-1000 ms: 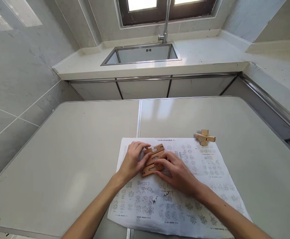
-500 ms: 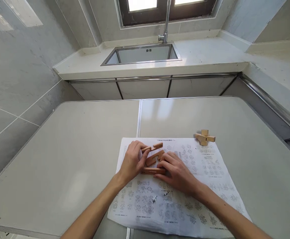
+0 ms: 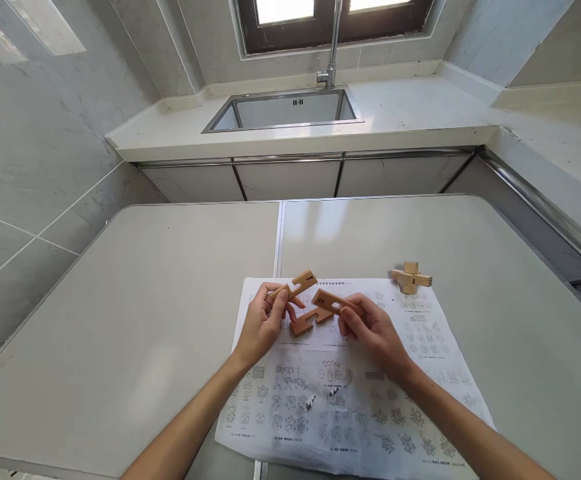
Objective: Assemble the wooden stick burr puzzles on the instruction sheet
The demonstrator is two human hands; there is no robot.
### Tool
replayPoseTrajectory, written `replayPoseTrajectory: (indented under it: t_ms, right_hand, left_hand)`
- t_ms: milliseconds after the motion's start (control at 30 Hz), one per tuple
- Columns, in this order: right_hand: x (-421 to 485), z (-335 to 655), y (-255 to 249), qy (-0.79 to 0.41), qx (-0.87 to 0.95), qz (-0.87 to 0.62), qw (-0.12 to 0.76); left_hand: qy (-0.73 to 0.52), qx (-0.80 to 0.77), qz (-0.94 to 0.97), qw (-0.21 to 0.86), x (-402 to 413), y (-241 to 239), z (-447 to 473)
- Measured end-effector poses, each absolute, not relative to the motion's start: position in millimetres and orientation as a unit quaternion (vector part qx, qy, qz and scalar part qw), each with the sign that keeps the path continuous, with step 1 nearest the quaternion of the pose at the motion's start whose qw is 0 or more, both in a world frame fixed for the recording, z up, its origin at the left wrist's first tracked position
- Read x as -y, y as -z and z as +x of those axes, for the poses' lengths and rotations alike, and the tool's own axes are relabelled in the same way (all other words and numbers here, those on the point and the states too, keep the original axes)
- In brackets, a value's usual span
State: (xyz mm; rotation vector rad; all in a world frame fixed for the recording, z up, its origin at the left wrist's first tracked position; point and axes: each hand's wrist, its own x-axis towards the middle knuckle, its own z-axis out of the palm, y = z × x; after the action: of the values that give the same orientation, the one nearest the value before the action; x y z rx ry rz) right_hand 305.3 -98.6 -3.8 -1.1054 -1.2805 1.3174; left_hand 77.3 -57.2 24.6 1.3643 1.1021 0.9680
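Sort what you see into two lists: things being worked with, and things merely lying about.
In use: left hand holding a notched wooden piece; right hand holding another piece; third piece lying on the diagram sheet.
Lying about: assembled wooden cross, sink, tap.

print on my white diagram sheet (image 3: 350,400): too small to read | its near edge at 6 o'clock: cut off by the frame | number on the flat notched wooden piece (image 3: 294,287) at 11 o'clock: blurred | its near end: hidden under my left hand (image 3: 263,325) | dark-framed window (image 3: 330,20) at 12 o'clock: top cut off
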Motion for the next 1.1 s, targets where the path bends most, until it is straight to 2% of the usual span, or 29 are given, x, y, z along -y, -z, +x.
replayPoseTrajectory:
  t_ms: [167,333,633,1100]
  right_hand:
    - [94.6,304.0,4.2,-0.555,0.438,-0.473,0.526]
    - [94.0,300.2,5.3,-0.556,0.47,-0.452,0.516]
    - [97.2,301.7,7.4,-0.528,0.521,-0.459,0.488]
    - [99.4,299.1,16.1,-0.396,0.658,-0.432,0.473]
  left_hand:
    - [-0.399,-0.438,0.526,0.61,61.1,-24.0,81.3]
    - [-0.372,-0.407,0.516,0.656,67.3,-20.6,85.4]
    - [-0.348,-0.399,0.526,0.666,69.4,-24.3,87.3]
    - [-0.34,-0.397,0.534,0.665,70.3,-22.5,87.0]
